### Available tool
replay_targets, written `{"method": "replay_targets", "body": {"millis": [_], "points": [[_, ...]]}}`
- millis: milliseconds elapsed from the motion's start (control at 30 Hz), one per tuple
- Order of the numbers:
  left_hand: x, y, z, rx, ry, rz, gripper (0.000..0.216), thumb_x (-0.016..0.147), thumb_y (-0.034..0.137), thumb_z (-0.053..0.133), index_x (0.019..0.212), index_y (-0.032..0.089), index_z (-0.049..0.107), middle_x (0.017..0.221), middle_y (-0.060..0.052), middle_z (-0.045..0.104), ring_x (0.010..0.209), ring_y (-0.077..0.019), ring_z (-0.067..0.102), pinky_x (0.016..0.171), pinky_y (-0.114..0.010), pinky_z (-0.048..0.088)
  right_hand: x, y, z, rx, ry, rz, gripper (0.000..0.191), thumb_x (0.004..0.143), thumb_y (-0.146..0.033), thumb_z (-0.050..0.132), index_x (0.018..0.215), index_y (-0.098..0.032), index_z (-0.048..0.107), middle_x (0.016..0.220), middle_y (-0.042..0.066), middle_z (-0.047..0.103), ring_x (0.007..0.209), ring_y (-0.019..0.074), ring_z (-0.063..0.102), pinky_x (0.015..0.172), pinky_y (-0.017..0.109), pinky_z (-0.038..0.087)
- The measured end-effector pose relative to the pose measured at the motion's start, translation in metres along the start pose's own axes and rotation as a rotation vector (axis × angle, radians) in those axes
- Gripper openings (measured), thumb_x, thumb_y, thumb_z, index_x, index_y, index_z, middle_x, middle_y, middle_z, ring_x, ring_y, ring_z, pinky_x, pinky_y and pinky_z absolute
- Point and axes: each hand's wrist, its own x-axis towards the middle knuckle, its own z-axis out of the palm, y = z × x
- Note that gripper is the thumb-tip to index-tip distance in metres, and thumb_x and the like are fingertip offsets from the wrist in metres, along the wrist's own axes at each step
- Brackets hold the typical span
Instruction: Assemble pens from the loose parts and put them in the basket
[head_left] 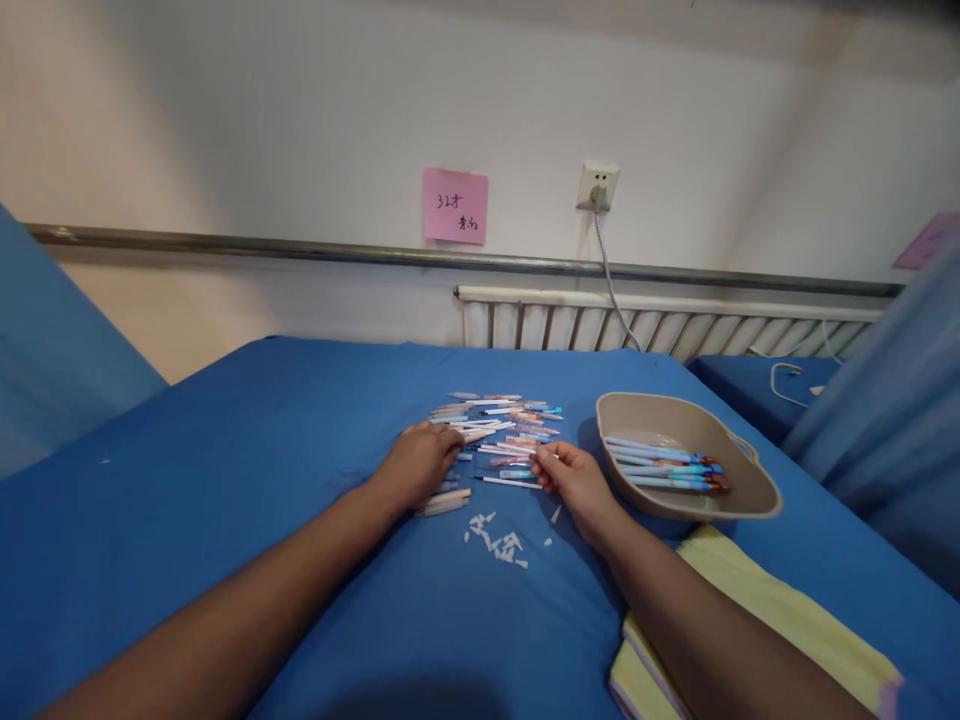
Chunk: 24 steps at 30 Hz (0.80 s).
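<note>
My left hand is closed at the left side of a spread of pen parts, its fingertips at a beige pen barrel. My right hand pinches the end of a thin white pen refill on the right side. Between and beyond the hands lie several white refills and coloured pen barrels. More beige and grey barrels lie below my left hand, partly covered by it. Small white cone-shaped pieces are scattered in front of the hands.
A beige plastic basket at the right holds several blue pens with brown ends. A folded yellow cloth lies under my right forearm. The blue cloth surface reaches a wall with a radiator and a plugged socket.
</note>
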Motion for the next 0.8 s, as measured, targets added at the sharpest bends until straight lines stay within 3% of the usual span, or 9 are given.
{"method": "replay_targets", "body": {"millis": [233, 400, 600, 800], "points": [[0.020, 0.002, -0.006, 0.025, -0.089, -0.017, 0.021, 0.081, 0.027, 0.048, 0.076, 0.021, 0.068, 0.079, -0.007, 0.069, 0.075, -0.0228, 0.060, 0.068, -0.030, 0.039, 0.002, 0.003, -0.001, -0.014, -0.001, -0.016, 0.040, 0.062, -0.056, 0.067, 0.066, -0.017, 0.059, 0.060, 0.000, 0.058, 0.049, 0.0097, 0.044, 0.047, 0.022, 0.033], [0.024, 0.004, -0.008, 0.032, -0.109, -0.054, 0.019, 0.079, 0.030, 0.051, 0.079, 0.023, 0.068, 0.074, -0.005, 0.069, 0.067, -0.0211, 0.061, 0.061, -0.028, 0.038, 0.002, 0.000, 0.000, -0.020, 0.014, -0.020, 0.043, 0.060, -0.060, 0.066, 0.065, -0.018, 0.059, 0.059, 0.000, 0.059, 0.049, 0.0100, 0.044, 0.047, 0.022, 0.034], [0.029, 0.005, -0.013, 0.065, -0.069, -0.082, 0.020, 0.080, 0.030, 0.049, 0.082, 0.021, 0.067, 0.078, -0.007, 0.070, 0.072, -0.0215, 0.061, 0.066, -0.028, 0.040, 0.004, -0.002, -0.002, 0.091, 0.048, 0.010, 0.039, 0.060, -0.054, 0.067, 0.068, -0.016, 0.060, 0.061, 0.000, 0.058, 0.050, 0.0088, 0.044, 0.047, 0.021, 0.033], [0.062, -0.006, -0.011, 0.116, -0.016, -0.076, 0.023, 0.082, 0.023, 0.046, 0.091, 0.020, 0.067, 0.092, -0.009, 0.070, 0.085, -0.0229, 0.060, 0.078, -0.030, 0.040, 0.007, -0.001, -0.004, 0.190, 0.082, 0.032, 0.035, 0.061, -0.049, 0.068, 0.069, -0.016, 0.060, 0.061, -0.001, 0.058, 0.049, 0.0069, 0.045, 0.046, 0.019, 0.033]]}}
